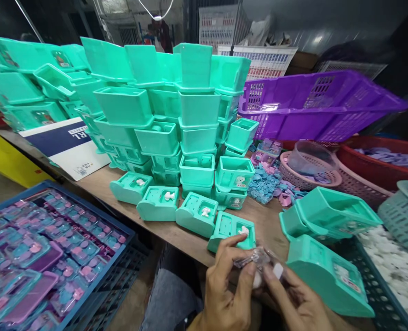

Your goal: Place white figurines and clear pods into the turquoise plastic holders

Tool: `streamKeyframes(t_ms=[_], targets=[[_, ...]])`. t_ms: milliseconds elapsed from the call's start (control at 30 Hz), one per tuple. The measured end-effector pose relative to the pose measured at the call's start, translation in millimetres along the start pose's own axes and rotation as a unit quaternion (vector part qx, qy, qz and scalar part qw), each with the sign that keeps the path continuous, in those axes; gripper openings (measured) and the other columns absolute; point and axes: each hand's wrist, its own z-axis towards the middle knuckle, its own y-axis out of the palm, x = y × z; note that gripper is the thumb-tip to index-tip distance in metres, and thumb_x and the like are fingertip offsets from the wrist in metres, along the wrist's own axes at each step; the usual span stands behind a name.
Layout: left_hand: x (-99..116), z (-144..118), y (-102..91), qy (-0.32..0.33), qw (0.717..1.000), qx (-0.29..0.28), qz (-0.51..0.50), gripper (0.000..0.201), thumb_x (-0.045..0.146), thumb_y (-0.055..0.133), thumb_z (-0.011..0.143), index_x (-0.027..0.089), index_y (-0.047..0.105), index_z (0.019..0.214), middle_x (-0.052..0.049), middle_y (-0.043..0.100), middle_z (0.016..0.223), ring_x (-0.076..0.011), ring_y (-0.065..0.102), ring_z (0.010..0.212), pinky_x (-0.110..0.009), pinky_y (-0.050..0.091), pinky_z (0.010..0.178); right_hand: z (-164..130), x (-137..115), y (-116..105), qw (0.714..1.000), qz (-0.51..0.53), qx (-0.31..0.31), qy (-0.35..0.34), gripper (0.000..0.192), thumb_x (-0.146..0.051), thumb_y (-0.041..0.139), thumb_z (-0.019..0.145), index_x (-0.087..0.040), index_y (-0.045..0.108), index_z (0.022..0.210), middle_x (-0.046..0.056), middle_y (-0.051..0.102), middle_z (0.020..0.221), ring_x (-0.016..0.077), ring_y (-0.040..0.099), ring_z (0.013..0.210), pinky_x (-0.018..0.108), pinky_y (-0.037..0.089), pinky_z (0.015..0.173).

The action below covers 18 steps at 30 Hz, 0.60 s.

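Clear plastic piece (255, 258) pinched between both hands (box (66, 146) reads "RL").

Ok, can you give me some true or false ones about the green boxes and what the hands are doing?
1. Both hands hold a small clear plastic piece between them. True: the left hand and the right hand pinch it together.
2. The big basket behind the green boxes is yellow. False: it is purple.
3. Four green boxes lie in a row near the table's front edge, each with a small white piece on top. True.
4. The crate on the left is full of white pieces. False: it holds pink and purple packs.
5. The stacked green boxes sit on the floor. False: they stand on the wooden table.
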Motion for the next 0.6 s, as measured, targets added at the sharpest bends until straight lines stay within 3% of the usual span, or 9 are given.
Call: streamKeyframes(t_ms=[100, 233, 367, 500, 600], targets=[[2.5, -1.0, -4.3, 0.019, 1.000, -0.006, 0.016, 0.034, 0.047, 0.057, 0.104, 0.022, 0.078, 0.109, -0.013, 0.082, 0.110, -0.0288, 0.068, 0.125, -0.040, 0.054, 0.106, 0.5, 6.1, -1.5, 0.999, 0.027, 0.023, 0.006, 0.047, -0.057, 0.068, 0.094, -0.028, 0.074, 0.131, 0.012, 0.075, 0.130, 0.0348, 0.066, 0.130, 0.049, 0.052, 0.114], [7.8, -0.6, -4.4, -0.021, 1.000, -0.006, -0.013, 0.034, 0.050, 0.061, 0.101, 0.021, 0.079, 0.102, -0.012, 0.081, 0.111, -0.0266, 0.074, 0.110, -0.034, 0.055, 0.099, 0.5, 6.3, -4.7, 0.998, -0.041, 0.038, -0.024, 0.049, -0.057, 0.060, 0.099, -0.028, 0.070, 0.136, 0.011, 0.065, 0.147, 0.0337, 0.055, 0.142, 0.048, 0.045, 0.119], [19.0, 10.4, -7.0, -0.122, 0.990, -0.016, -0.063, 0.039, 0.058, 0.069, 0.094, 0.020, 0.072, 0.091, -0.007, 0.079, 0.089, -0.0198, 0.073, 0.083, -0.026, 0.055, 0.078, 0.9, -2.4, -14.1, 0.992, -0.108, -0.018, -0.064, 0.045, -0.051, 0.063, 0.097, -0.032, 0.069, 0.137, 0.008, 0.059, 0.154, 0.0327, 0.053, 0.145, 0.046, 0.047, 0.118], [27.9, 25.7, -12.6, -0.202, 0.967, -0.058, -0.143, 0.048, 0.065, 0.077, 0.084, 0.019, 0.063, 0.084, -0.004, 0.075, 0.077, -0.0165, 0.069, 0.072, -0.025, 0.054, 0.074, -0.2, -7.1, -18.1, 0.994, 0.016, -0.102, -0.038, 0.054, -0.056, 0.058, 0.097, -0.034, 0.061, 0.146, 0.012, 0.064, 0.148, 0.0374, 0.062, 0.134, 0.052, 0.059, 0.103], [28.9, 30.7, -16.3, -0.243, 0.950, -0.069, -0.185, 0.051, 0.065, 0.081, 0.081, 0.018, 0.061, 0.086, -0.003, 0.072, 0.077, -0.0152, 0.067, 0.073, -0.024, 0.052, 0.075, 0.8, -8.4, -20.0, 0.991, 0.053, -0.121, 0.008, 0.061, -0.057, 0.063, 0.094, -0.033, 0.057, 0.150, 0.013, 0.064, 0.147, 0.0366, 0.064, 0.131, 0.053, 0.056, 0.107]])
